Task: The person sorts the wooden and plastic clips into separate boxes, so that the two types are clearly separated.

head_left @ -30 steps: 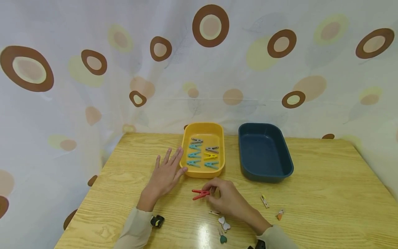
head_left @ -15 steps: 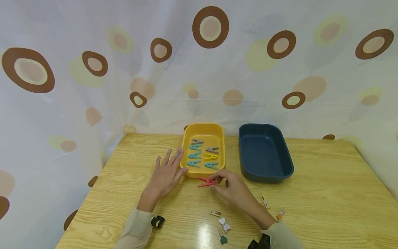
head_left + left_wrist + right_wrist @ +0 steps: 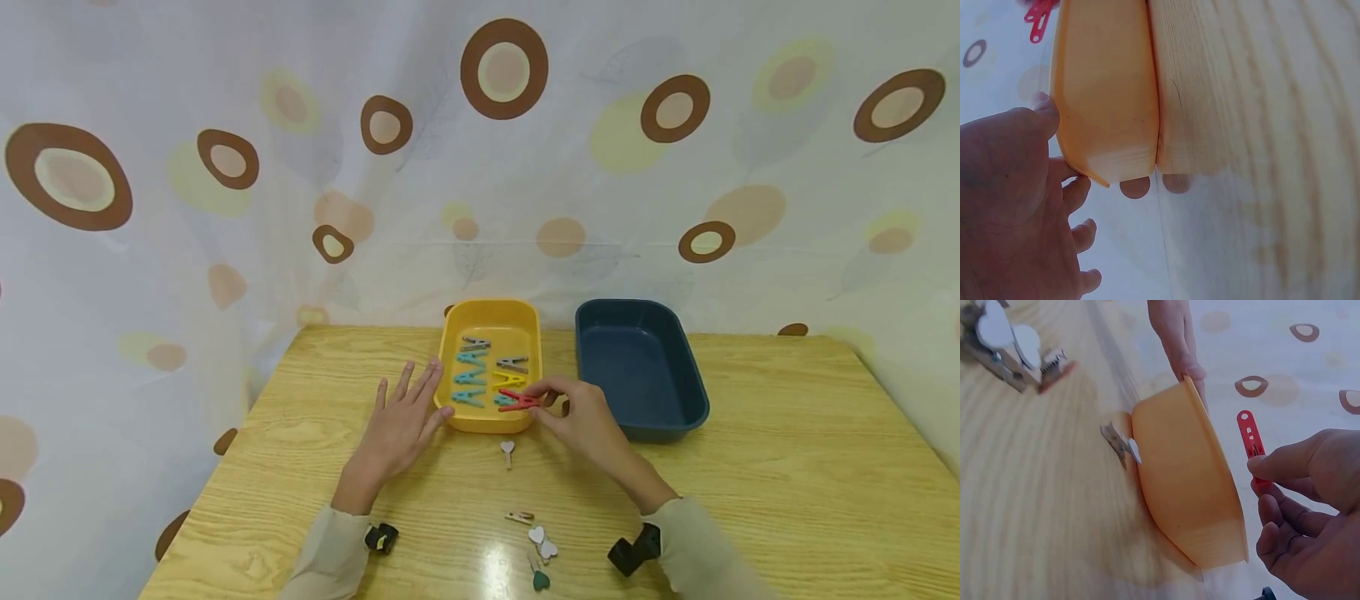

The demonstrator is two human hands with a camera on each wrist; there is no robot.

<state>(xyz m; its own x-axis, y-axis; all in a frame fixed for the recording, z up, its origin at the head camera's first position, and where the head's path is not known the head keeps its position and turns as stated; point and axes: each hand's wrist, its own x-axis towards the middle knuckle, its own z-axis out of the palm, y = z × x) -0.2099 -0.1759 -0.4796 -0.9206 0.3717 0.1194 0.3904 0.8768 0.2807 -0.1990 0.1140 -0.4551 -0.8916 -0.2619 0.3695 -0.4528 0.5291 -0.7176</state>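
Head view: left of the right hand (image 3: pixel 581 412), the yellow tray (image 3: pixel 487 425) holds teal, grey and yellow clothespins (image 3: pixel 465 378); just beyond it, the blue bin (image 3: pixel 637 367). The right hand pinches a red clothespin (image 3: pixel 517 400) over the tray's near end! The left hand (image 3: pixel 397 429) lies spread. Left wrist: it touches the tray's rim. Right wrist: fingertips grip the red clothespin, above the rim.

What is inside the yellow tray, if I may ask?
Four teal clothespins, two grey ones, a yellow one. The red clothespin in the right hand hides part of a teal one.
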